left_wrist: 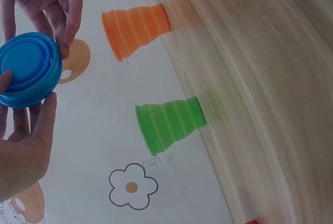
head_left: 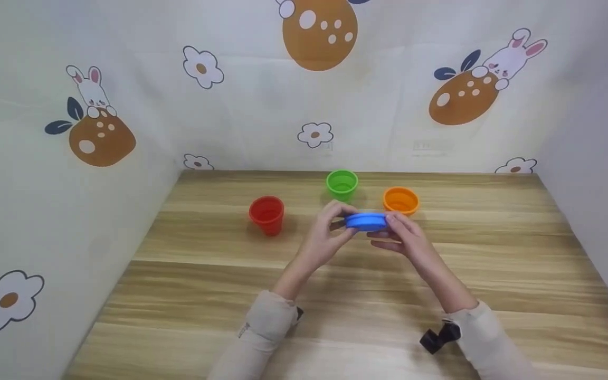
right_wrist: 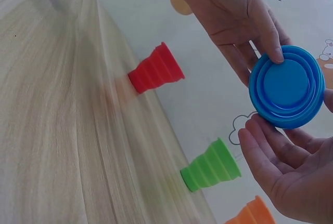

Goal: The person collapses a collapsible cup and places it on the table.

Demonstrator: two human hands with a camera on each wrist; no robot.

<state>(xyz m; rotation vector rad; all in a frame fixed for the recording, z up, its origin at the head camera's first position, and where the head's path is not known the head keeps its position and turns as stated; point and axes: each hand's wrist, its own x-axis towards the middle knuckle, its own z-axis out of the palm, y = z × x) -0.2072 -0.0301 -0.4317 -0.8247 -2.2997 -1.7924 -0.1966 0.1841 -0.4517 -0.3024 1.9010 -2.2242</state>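
Note:
A blue collapsible cup [head_left: 366, 222], folded flat into a disc, is held up above the table between both hands. My left hand [head_left: 326, 232] pinches its left edge, the thumb lying on the ringed face in the right wrist view. On the opposite edge, my right hand [head_left: 405, 237] grips it with thumb and fingers. The concentric rings of the blue cup [right_wrist: 286, 86] face the wrist cameras. Behind the hands stand an expanded green cup [head_left: 342, 184] and an orange cup [head_left: 401, 200], both upright. An upright red cup [head_left: 267, 215] is to the left of my left hand.
The wood-grain table [head_left: 203, 295] runs back to a pale wall covering [head_left: 251, 116] printed with rabbits and flowers. Similar coverings enclose the left and right sides. A black wrist device [head_left: 440, 336] hangs under the right sleeve.

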